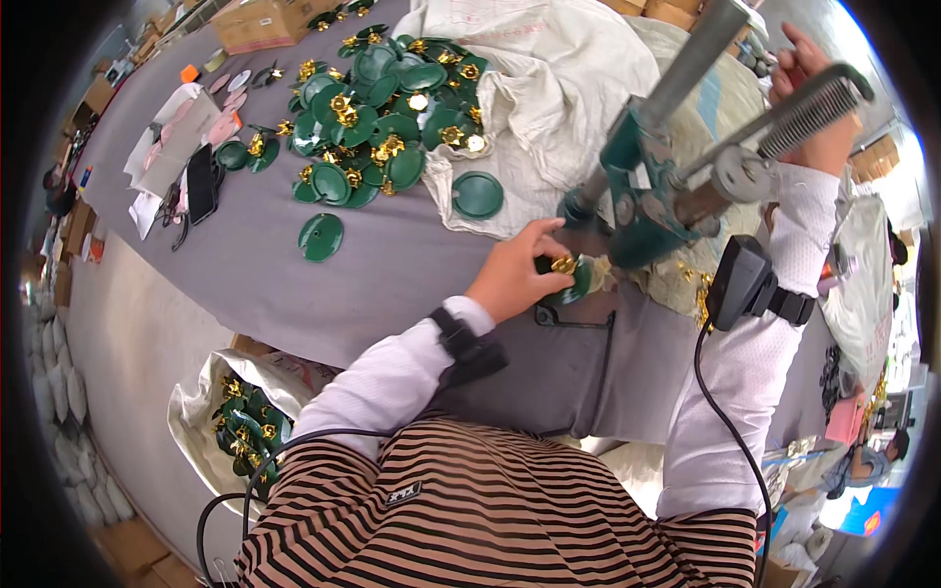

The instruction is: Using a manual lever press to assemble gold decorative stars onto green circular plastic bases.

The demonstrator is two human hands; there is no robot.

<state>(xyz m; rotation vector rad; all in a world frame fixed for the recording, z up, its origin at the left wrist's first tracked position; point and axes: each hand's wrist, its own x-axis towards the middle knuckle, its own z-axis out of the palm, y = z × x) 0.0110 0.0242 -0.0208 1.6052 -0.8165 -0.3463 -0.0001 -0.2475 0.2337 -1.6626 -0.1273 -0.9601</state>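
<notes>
My left hand (515, 274) grips a green round disc with a gold metal piece (569, 274) and keeps it at the base of a green hand press (637, 196) on the grey table. My right hand (818, 108) is raised and closed around the press's long ribbed lever handle (814, 103). A heap of the same green discs with gold pieces (382, 108) lies on the table to the left of the press.
A white sack (549, 88) is spread behind the press. Loose green discs (321, 236) lie near the table's front edge. A black phone (201, 181) and papers sit at the left. A bag of finished green pieces (245, 421) stands below the table.
</notes>
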